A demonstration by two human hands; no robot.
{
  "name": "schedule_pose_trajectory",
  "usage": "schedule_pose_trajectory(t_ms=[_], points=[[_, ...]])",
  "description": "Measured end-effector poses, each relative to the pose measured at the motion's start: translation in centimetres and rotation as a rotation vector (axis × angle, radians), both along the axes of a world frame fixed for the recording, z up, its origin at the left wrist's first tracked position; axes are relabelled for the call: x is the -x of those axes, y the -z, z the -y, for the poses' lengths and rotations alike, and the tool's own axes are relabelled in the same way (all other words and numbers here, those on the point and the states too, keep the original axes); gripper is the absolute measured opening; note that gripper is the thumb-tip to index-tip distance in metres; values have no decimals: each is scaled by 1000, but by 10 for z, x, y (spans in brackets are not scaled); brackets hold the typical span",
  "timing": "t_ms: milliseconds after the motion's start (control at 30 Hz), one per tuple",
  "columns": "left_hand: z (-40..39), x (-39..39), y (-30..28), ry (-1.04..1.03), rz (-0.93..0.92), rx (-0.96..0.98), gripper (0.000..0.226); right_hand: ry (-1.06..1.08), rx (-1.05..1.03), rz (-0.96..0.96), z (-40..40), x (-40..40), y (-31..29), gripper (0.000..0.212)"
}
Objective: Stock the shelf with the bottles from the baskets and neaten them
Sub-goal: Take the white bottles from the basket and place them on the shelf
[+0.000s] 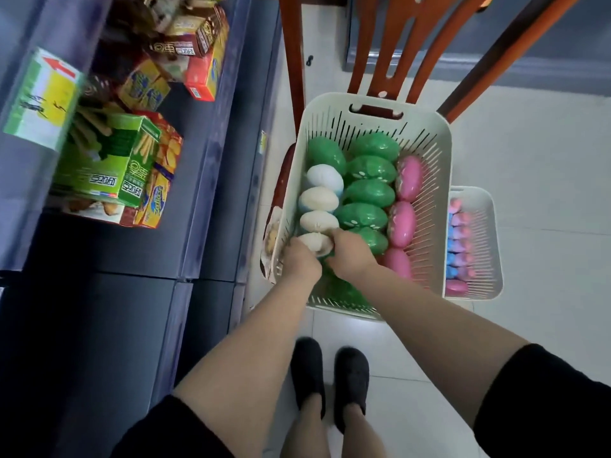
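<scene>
Down at the near end of the big white basket (pixel 443 180), both the left hand (pixel 302 262) and the right hand (pixel 352 256) curl their fingers round the nearest white bottle (pixel 314 241), which lies beside rows of green bottles (pixel 368 193) and pink bottles (pixel 401 223), well apart from the dark shelf (pixel 211 180) of snack boxes (pixel 112 166).

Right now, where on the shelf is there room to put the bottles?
The dark shelf shows a bare strip along its front edge, right of the green snack box and below the red box. The back left is crowded with snack boxes. The cream basket is packed; both hands, left hand and right hand, reach into it.
</scene>
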State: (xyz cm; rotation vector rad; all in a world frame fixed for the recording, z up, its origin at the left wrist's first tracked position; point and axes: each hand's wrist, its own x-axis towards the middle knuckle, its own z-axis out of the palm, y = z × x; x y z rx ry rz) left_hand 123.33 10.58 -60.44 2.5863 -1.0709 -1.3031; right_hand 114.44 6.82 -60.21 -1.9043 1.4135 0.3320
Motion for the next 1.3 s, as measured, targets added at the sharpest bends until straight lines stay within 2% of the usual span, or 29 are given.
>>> schedule_pose_trajectory(t_ms=[200,367,533,667,800,967,1167,1300], points=[[5,4,22,-91,53,68,37,9,96,-21,5,-4,24,21],[1,-1,19,-108,34,126,25,-41,103,80,7,9,19,27],[-2,-6,-1,-51,18,188,22,-73,131,193,10,20,2,31],[-2,-6,-31,54,44,272,35,-16,157,272,10,31,-25,33],[-1,-14,-76,79,-33,379,31,51,214,383,11,35,-75,44],[-9,-25,-156,-13,-109,556,33,17,277,501,19,28,-165,40],[-36,-46,-284,9,15,765,31,-66,348,731,11,6,-284,33],[-70,-62,-363,-21,118,861,33,-224,339,836,-9,-15,-347,46]])
